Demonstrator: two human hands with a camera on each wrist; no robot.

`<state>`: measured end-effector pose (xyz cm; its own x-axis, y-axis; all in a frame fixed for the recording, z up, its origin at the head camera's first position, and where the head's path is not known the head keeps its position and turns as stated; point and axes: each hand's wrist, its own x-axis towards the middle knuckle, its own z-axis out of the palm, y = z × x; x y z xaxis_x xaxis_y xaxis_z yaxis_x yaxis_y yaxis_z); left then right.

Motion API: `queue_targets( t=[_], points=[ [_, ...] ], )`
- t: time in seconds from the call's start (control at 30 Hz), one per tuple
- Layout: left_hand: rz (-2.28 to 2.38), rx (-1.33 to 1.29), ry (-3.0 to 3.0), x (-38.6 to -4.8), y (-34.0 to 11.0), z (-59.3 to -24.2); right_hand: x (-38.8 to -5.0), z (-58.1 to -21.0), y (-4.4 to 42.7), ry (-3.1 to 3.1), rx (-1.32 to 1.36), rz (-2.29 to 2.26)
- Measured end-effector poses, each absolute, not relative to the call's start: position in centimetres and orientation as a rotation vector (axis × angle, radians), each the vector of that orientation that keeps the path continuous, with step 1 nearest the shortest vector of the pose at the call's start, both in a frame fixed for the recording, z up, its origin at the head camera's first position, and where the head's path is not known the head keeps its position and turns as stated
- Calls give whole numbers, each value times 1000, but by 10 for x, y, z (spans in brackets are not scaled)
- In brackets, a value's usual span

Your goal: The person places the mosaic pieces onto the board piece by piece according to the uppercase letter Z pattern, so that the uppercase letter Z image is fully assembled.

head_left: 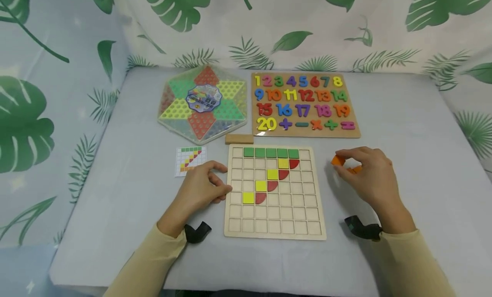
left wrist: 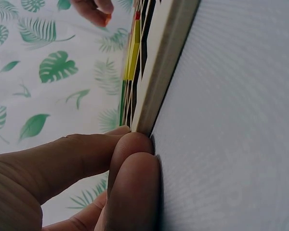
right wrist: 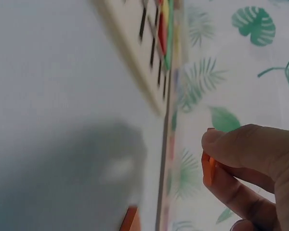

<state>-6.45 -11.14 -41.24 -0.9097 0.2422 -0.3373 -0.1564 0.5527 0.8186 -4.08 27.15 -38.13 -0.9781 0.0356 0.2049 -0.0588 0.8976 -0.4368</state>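
The wooden grid board [head_left: 313, 237] lies on the table between the hands, with green squares [head_left: 270, 153], yellow squares [head_left: 272, 174] and red quarter-circles [head_left: 260, 198] set in its cells. My left hand [head_left: 197, 188] touches the board's left edge with thumb and fingertips, fingers loosely bent. Right of the board, my right hand [head_left: 367, 171] pinches an orange tile [right wrist: 209, 166] between thumb and fingers, raised above the tabletop. More orange shows on the table behind that hand, a loose orange piece [right wrist: 130, 219] in the right wrist view. The held tile's exact shape is partly hidden.
A pattern card [head_left: 183, 158] lies partly behind the left hand. Beyond the board are a wooden strip [head_left: 239, 139], a star-patterned hexagonal game board [head_left: 201, 128] and a number puzzle [head_left: 307, 132]. Leaf-print cloth [head_left: 269, 15] hangs along the back.
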Motion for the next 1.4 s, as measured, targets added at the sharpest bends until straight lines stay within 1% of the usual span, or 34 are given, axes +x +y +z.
queue_targets(
  t=[0.2,0.5,0.77,1.0,1.4],
  points=[
    [1304,80,2389,-66,-110,-413,-28,-382,239,-2802,267,668],
    [1308,86,2386,-66,-111,-413,-8,-396,177,-2813,635,671],
    [1316,92,2383,-67,-112,-414,-5,-406,133,-2729,921,684],
    [1323,87,2373,-66,-112,-413,-5,-413,116,-2697,991,577],
    [1310,85,2381,-66,-112,-412,-4,-416,111,-2702,991,519]
  ],
)
